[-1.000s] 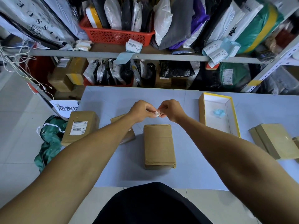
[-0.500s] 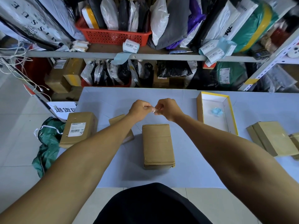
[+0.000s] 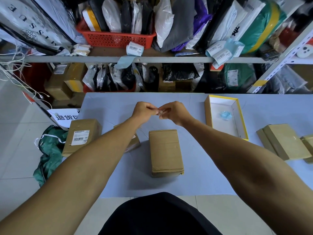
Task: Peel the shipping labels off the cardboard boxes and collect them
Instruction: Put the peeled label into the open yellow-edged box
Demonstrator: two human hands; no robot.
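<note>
Both hands' fingers (image 3: 156,112) on a crumpled label (image 3: 160,113) above the box (image 3: 165,150)

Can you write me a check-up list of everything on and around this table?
Surface: pale blue-grey table top, mostly bare.
Job's things: plain brown cardboard box in the middle, no label showing; brown cardboard box with a white barcode label at the left edge; small crumpled white label scrap pinched between both hands.
Clutter: open yellow-rimmed white tray box holding crumpled blue paper; flat tan boxes at right.
Grippers: left hand and right hand meet above the table.
Cables: white cords hanging at left.
Surroundings: metal shelves packed with parcel bags; red plastic basket.
</note>
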